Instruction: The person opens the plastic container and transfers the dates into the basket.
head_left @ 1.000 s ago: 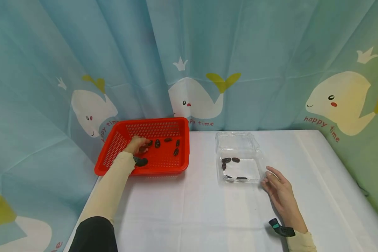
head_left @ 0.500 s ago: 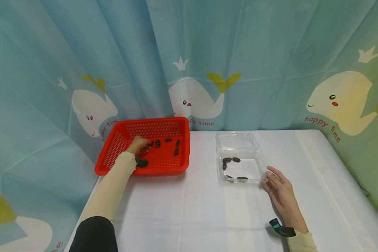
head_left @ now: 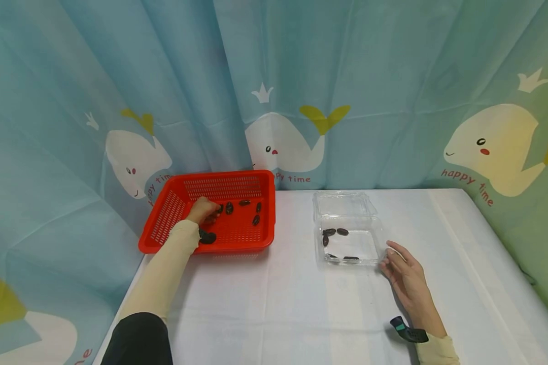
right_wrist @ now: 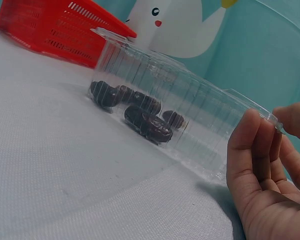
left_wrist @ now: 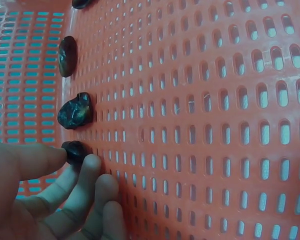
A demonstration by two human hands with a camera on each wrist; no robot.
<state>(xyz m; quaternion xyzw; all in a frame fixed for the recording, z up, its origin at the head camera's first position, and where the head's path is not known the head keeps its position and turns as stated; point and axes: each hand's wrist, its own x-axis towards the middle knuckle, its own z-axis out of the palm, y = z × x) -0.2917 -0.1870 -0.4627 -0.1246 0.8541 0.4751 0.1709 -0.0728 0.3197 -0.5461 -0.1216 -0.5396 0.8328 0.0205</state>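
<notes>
Pinching one dark date (left_wrist: 76, 151) between thumb and forefinger, our left hand (head_left: 202, 210) sits low inside the red basket (head_left: 164, 219), at its left half, with the date touching the perforated floor. Our right hand (head_left: 406, 281) rests on the white table (head_left: 274, 314) with its fingers relaxed and straight; its fingertips (right_wrist: 250, 131) touch the near right corner of the clear plastic box (head_left: 375, 238), steadying it rather than gripping it.

We judge the step to be the pick itself: the date is caught but not yet lifted. A second date (left_wrist: 75, 111) lies just beside the pinched one, and a third (left_wrist: 67, 56) sits further along, so the lift should go straight up to avoid nudging them. More dates (head_left: 255, 219) lie toward the basket's right side.

After that, the move would call for clearing the basket's right wall (head_left: 271, 213) and crossing the bare strip of table between the two containers. The box stands well apart from the basket, its hinged lid (head_left: 342, 204) folded back toward the curtain (head_left: 347, 91), so the mouth is open from above. Several dates (right_wrist: 147, 124) already lie in it, clustered toward the left and the front, leaving open floor in the middle.
</notes>
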